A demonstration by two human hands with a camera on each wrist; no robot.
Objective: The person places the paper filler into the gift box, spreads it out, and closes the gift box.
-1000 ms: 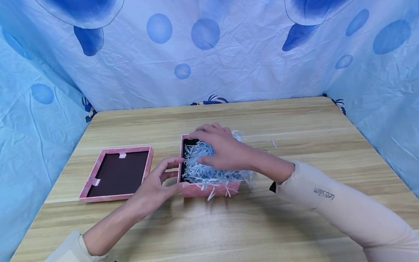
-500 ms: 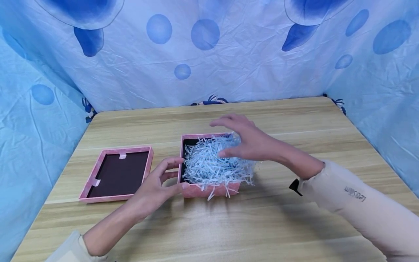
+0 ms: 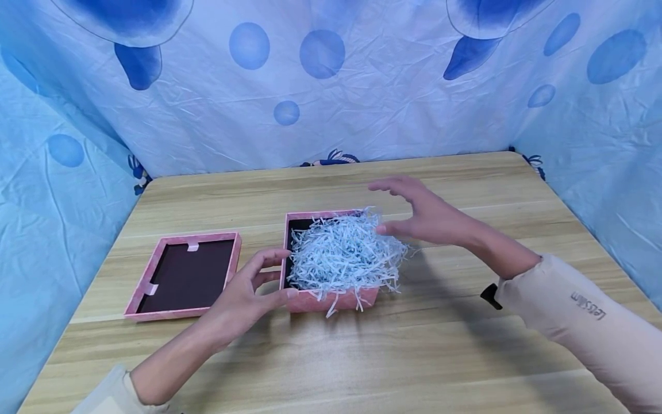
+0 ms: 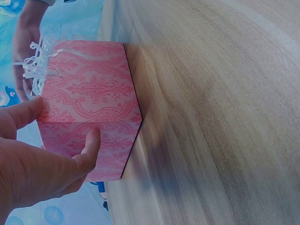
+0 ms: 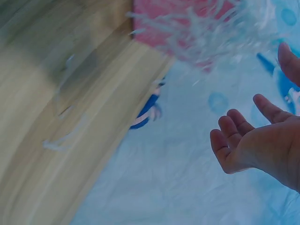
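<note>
A pink patterned gift box (image 3: 305,303) with a dark inside stands in mid-table in the head view. Pale blue shredded paper (image 3: 346,253) heaps above its rim and spills over the front and right sides. My left hand (image 3: 243,293) holds the box's left end at the near corner, thumb toward the front and fingers along the left wall. In the left wrist view its fingertips touch the patterned walls (image 4: 91,82). Above and right of the paper my right hand (image 3: 419,213) hovers, fingers spread and loosely bent, holding nothing; the right wrist view shows its palm (image 5: 267,145).
The box lid (image 3: 191,276), pink-rimmed with a dark lining and two pale tabs, lies inside-up left of the box. Loose paper strands (image 5: 61,140) lie on the wooden table (image 3: 336,368). A blue patterned curtain (image 3: 362,115) hangs behind and at both sides.
My right hand has lifted from the shredded paper and moved right, uncovering the heap, which now looks looser and fuller. The left hand, box and lid have stayed put.
</note>
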